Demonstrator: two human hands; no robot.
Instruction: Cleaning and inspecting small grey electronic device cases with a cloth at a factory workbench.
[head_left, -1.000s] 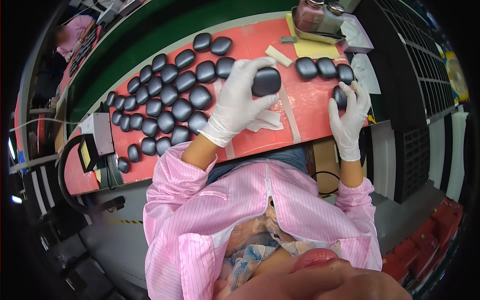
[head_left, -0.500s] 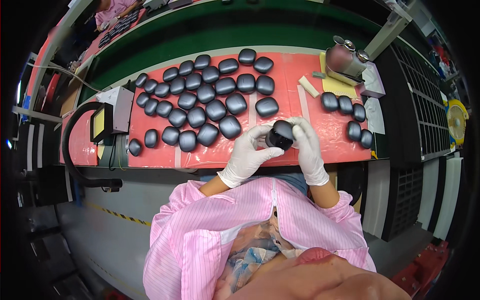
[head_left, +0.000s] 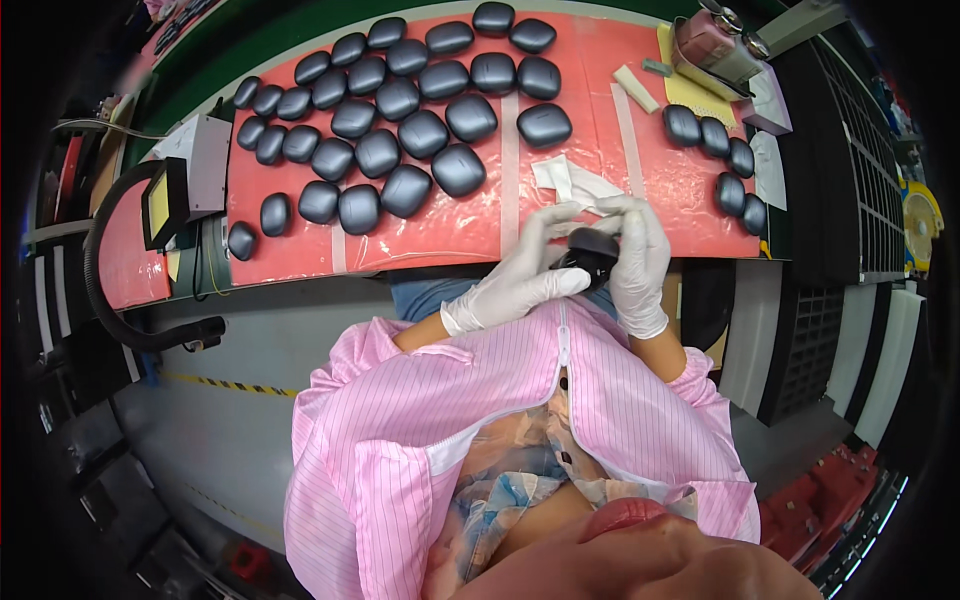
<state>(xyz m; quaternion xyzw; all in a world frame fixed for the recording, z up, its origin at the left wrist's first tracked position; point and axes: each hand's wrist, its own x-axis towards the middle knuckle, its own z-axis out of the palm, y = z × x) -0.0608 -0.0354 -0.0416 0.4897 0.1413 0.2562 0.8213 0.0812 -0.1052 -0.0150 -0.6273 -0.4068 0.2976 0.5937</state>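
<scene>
Across the upper frame, a red mat (head_left: 470, 225) crowded with dark rounded cases (head_left: 400, 150). At centre right, left hand (head_left: 520, 275) and right hand (head_left: 635, 260) both closed around one dark case (head_left: 592, 252), seemingly flat-lying, pinched between them just off the mat's near edge.

Both forearms rose from the pink striped sleeves (head_left: 500, 420) toward twelve o'clock, the left coming in from about eight o'clock and the right from about four o'clock, and met just above the chest. The left hand (head_left: 520, 275), in a white glove, was cupped with its fingers curled toward two o'clock and its fingertips touching those of the other hand. The right hand (head_left: 635, 260), gloved the same, stood more upright with its wrist bent and its fingers arched over toward ten o'clock, so that the two hands closed together around a small dark case (head_left: 590, 252) pinched between them.
</scene>
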